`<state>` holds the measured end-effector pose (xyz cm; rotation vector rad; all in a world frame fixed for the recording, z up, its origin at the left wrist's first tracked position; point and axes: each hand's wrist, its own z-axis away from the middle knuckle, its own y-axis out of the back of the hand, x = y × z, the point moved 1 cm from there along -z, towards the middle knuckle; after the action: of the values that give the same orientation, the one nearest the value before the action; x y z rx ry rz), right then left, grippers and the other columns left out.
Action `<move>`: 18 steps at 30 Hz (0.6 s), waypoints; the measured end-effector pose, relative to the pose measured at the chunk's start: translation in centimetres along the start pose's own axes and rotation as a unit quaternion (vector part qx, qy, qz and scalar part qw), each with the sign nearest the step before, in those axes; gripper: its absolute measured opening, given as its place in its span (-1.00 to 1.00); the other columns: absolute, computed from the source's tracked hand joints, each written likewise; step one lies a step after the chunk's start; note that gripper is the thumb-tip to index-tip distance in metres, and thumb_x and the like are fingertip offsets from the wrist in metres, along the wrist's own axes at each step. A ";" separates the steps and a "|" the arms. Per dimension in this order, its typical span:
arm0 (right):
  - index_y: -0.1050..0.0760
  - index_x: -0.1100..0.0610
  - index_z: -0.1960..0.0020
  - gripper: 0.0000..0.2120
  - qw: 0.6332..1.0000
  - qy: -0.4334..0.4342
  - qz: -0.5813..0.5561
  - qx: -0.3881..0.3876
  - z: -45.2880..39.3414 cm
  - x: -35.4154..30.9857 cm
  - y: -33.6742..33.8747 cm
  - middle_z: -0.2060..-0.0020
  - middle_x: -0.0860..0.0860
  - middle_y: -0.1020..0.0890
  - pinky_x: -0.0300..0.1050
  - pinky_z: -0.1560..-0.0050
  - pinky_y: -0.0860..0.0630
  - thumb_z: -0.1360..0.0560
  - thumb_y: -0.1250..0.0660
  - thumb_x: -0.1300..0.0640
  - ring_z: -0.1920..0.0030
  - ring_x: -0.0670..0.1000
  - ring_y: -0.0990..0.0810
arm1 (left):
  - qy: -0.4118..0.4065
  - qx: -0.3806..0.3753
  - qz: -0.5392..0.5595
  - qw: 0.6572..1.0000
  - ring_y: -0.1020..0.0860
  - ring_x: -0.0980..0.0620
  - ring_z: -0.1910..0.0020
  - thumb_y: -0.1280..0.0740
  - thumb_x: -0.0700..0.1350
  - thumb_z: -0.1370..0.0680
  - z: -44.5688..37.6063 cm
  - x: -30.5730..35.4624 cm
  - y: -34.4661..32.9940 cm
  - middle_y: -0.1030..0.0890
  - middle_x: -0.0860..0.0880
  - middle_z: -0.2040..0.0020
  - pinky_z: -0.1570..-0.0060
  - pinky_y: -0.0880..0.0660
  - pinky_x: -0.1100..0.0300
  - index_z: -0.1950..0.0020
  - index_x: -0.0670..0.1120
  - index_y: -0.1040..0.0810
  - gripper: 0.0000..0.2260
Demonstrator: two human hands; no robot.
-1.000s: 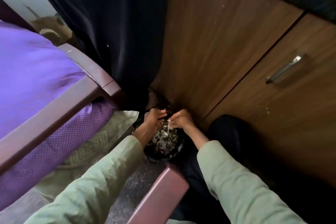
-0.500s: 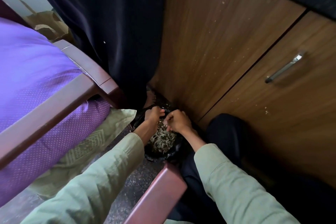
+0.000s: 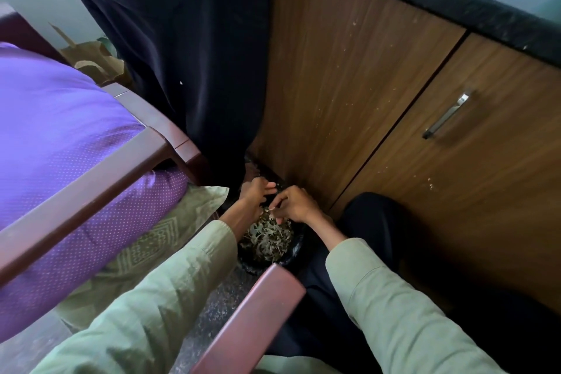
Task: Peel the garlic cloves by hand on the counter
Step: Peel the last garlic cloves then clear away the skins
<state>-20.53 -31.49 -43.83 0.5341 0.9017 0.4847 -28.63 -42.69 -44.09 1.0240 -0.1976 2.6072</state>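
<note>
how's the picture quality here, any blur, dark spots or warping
Head view: the wide lens bends the countertop edge and cabinet; both hands are small and soft over the peel pile; the lower right sinks into shadow.

A pale scrap of garlic skin point(image 3: 271, 208) is pinched at the right hand's point(image 3: 296, 205) fingertips, just above a heap of dry, pale peelings point(image 3: 267, 240). The heap fills a dark bag point(image 3: 296, 247) on the floor, against the cabinet's foot.
</note>
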 end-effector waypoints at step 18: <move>-0.68 0.00 0.07 -0.74 0.996 0.014 -0.048 0.068 -0.7 2.1 -0.6 0.50 -0.04 -0.64 -0.17 0.30 -0.43 -0.34 -0.69 0.00 0.49 -0.19 -0.54 | 0.061 -0.108 -0.073 0.990 -0.71 0.07 0.22 -0.42 -0.14 -0.67 -0.7 -2.7 2.5 -0.75 -0.10 0.17 0.19 -0.67 0.23 -0.12 -0.19 -0.66 -0.87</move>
<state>-19.88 -30.58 -45.77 0.6064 0.9875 0.3445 -28.12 -45.54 -46.49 0.7712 -0.3527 2.4422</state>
